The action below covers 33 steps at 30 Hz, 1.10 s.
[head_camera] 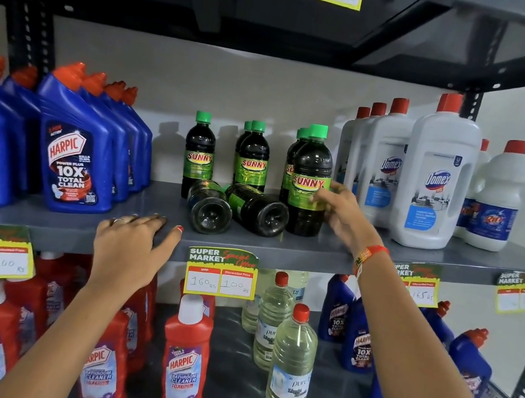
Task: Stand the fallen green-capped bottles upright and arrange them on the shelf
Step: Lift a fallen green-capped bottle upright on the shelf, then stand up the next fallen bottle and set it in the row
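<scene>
Several dark green-capped bottles stand upright on the grey middle shelf (315,246). Two more lie on their sides with their bases toward me: the left fallen bottle (209,205) and the right fallen bottle (257,210). My right hand (344,212) rests against the right side of the front upright bottle (310,179), fingers spread around its label; whether it grips is unclear. My left hand (134,241) lies flat on the shelf's front edge, left of the fallen bottles, holding nothing.
Blue toilet cleaner bottles (72,146) crowd the shelf's left side. White cleaner bottles (434,179) stand on the right. A price tag (221,272) hangs from the shelf edge. The lower shelf holds red cleaner bottles (185,359) and clear bottles (291,367).
</scene>
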Motion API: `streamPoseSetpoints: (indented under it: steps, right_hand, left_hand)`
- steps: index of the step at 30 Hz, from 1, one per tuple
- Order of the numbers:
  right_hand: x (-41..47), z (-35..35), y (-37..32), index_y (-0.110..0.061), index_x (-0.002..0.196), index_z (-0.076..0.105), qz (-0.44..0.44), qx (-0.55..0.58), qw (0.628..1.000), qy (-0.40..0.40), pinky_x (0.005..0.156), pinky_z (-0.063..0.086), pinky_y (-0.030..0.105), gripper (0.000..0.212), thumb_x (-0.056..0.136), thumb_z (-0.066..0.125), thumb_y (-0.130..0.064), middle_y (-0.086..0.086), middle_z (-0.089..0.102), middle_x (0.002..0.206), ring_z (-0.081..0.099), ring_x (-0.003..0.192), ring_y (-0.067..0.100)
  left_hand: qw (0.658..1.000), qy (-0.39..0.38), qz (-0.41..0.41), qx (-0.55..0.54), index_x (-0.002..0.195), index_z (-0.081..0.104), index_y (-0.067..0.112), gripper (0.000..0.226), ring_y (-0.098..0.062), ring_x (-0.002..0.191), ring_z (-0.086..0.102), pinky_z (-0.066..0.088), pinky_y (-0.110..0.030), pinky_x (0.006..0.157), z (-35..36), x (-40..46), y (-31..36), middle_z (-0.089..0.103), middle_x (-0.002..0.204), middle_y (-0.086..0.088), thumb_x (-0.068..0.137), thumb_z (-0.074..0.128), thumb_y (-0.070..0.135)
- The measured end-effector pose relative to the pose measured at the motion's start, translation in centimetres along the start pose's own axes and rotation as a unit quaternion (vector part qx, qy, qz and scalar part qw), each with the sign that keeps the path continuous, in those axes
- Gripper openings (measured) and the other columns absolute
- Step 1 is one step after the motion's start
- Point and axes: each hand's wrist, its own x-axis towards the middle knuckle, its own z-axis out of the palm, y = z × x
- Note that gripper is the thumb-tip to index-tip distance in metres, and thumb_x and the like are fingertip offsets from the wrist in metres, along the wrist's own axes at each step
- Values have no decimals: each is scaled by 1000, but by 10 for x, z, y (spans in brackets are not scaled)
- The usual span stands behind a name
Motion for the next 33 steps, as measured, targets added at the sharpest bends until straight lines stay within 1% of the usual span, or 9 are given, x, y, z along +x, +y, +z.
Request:
streamPoseSetpoints:
  steps: [3,5,8,11,15,21,24,29,33]
  right_hand:
    - [2,-9,-2,-12,99,57,4,4,998,-63,71,41,26,27,82,52,9,2,63,82,55,77,15]
    - [3,-14,-4,-14,87,59,11,19,997,-78,68,37,25,27,83,47,11,0,61,75,51,72,14]
    - [6,-15,-4,-12,97,55,16,2,997,-71,69,43,25,24,83,51,7,4,60,85,54,76,15]
    - [12,-6,4,-11,125,47,-15,-145,989,-29,97,47,35,71,64,82,-24,5,65,114,61,106,20]
    - [17,6,16,-14,119,52,-85,-290,951,68,96,50,33,98,34,83,-52,4,68,113,63,104,17]
    - [20,2,12,-11,120,49,-53,-252,964,71,100,49,41,99,31,85,-38,7,67,112,63,106,21]
    - [9,8,8,-8,127,39,-55,-241,965,80,105,44,37,98,46,90,-25,8,59,121,57,116,22]
    - [-22,31,-15,-14,122,45,-295,-204,896,261,90,48,35,75,56,82,-21,5,46,113,51,104,21]
    - [-34,65,-39,-13,113,56,-348,-283,884,129,74,49,28,55,63,78,-15,2,56,95,54,81,6]
  left_hand:
    - [1000,2,-1,0,92,72,7,60,-35,88,65,43,-46,77,0,0,0,73,94,-14,80,34,52]
    - [1000,4,0,1,91,73,8,59,-35,86,65,43,-45,76,0,1,1,73,92,-14,80,34,51]
    - [1000,9,0,3,91,72,8,59,-34,84,65,42,-44,74,1,1,0,73,91,-14,81,33,51]
    - [1000,16,-2,2,90,73,9,58,-34,83,65,42,-44,74,1,1,0,73,90,-13,81,34,50]
    - [1000,22,0,1,90,73,8,57,-34,82,65,42,-43,73,2,0,1,73,89,-14,80,34,49]
    - [1000,26,1,-2,89,72,8,56,-34,83,65,42,-43,74,2,0,1,73,89,-13,81,34,48]
    - [1000,25,0,-4,90,72,8,57,-33,84,65,42,-43,74,2,0,0,73,91,-13,81,33,49]
    - [1000,7,6,-5,102,71,16,57,-30,89,65,42,-41,79,-2,4,-10,72,98,-10,83,36,57]
    - [1000,16,-5,-13,105,70,19,51,-29,85,66,44,-40,80,-11,2,-25,73,98,-11,85,42,57]
